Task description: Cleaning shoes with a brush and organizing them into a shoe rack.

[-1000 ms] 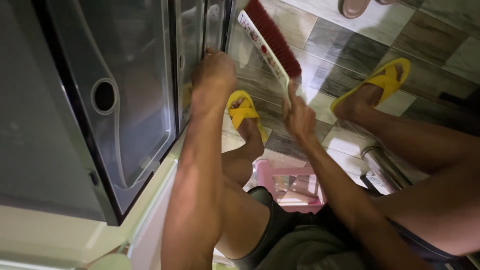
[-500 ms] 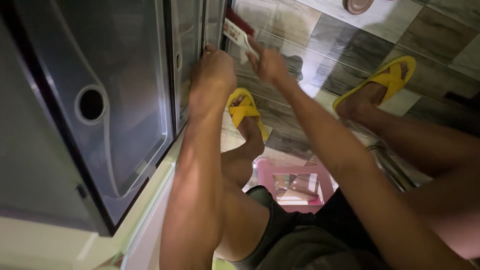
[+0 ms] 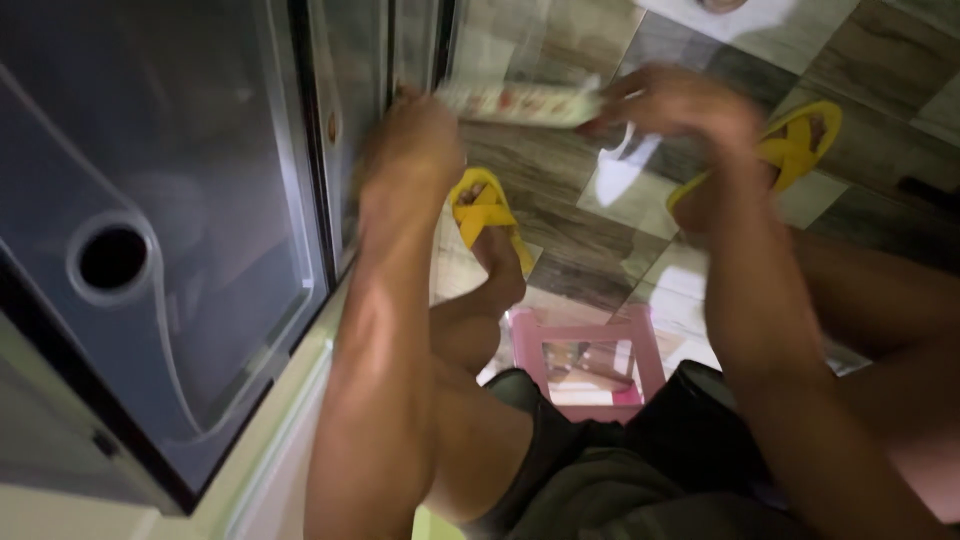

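Observation:
My left hand point(image 3: 413, 140) presses against the dark-framed edge of a clear plastic drawer front point(image 3: 200, 240) at the left. My right hand point(image 3: 680, 100) grips the handle of a hand brush point(image 3: 520, 100), whose white patterned back now lies level across the top, its head reaching toward the drawer edge beside my left hand. The picture is blurred by motion. My feet wear yellow sandals point(image 3: 485, 215) on the tiled floor point(image 3: 590, 200).
A pink stool point(image 3: 590, 335) sits under me between my legs. A second clear panel with a round hole point(image 3: 110, 258) fills the left side. A pale cabinet edge point(image 3: 270, 420) runs along the bottom left. Another sandalled foot point(image 3: 795, 145) rests at right.
My right hand swung the brush from upright over the floor to the drawer edge, then drew back right with the brush lying level. The view shifted left; my left hand stayed put.

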